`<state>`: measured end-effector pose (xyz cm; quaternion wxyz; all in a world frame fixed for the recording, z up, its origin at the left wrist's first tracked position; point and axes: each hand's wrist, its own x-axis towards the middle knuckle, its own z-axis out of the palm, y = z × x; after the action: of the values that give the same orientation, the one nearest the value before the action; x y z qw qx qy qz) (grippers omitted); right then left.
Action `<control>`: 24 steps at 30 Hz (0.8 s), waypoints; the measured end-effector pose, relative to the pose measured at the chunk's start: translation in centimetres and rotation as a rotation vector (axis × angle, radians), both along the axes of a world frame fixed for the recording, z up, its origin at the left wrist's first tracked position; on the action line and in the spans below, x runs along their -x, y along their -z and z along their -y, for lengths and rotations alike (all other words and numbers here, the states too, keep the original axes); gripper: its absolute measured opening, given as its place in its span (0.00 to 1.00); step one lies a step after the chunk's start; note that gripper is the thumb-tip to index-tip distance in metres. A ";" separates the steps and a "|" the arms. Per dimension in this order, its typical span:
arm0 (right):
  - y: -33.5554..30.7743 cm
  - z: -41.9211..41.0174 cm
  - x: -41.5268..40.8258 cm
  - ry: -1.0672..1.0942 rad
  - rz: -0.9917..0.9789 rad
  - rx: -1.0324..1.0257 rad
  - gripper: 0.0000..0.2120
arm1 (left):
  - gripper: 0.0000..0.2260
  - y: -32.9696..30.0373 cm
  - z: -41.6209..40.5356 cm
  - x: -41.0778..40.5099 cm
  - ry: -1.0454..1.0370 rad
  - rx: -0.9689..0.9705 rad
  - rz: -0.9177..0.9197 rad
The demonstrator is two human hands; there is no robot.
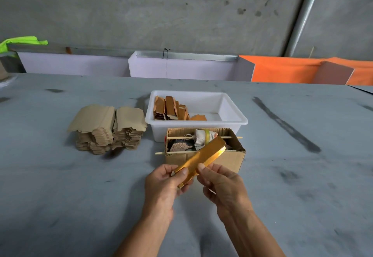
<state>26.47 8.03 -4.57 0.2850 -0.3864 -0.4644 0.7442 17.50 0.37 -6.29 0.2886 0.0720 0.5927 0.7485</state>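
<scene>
A long, narrow gold-foil card piece (pixel 203 155) is held above the grey table, slanting up to the right. My left hand (pixel 163 186) pinches its lower end between thumb and fingers. My right hand (pixel 222 184) pinches its edge just right of the left thumb. Behind it stands a small open cardboard box (pixel 232 157) with a cloth bundle, tape and two thin sticks across it. Farther back, a white plastic tub (pixel 232 119) holds several folded orange-gold pieces (pixel 169 108) at its left side.
A tall stack of flat brown card blanks (pixel 107 129) sits to the left of the tub. The grey table (pixel 80 196) has dark smears. White and orange panels line its far edge, under a concrete wall.
</scene>
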 end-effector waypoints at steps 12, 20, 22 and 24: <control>-4.4 -1.6 3.5 -0.090 0.084 -0.244 0.04 | 0.06 -3.9 -1.5 2.3 -0.093 -0.036 -0.001; -6.3 -4.4 7.5 -0.063 0.174 -0.288 0.03 | 0.05 -5.9 -3.5 5.6 -0.054 -0.005 -0.077; -6.8 -5.5 8.7 -0.055 0.184 -0.299 0.01 | 0.06 -6.3 -4.2 6.8 -0.031 0.045 -0.170; -7.3 -6.4 9.9 -0.069 0.161 -0.259 0.02 | 0.06 -6.8 -5.1 8.0 -0.051 0.091 -0.262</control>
<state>16.55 14.41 2.74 0.2686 -0.3886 -0.5909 0.6539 9.46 5.44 0.53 0.1926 0.1411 0.6603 0.7120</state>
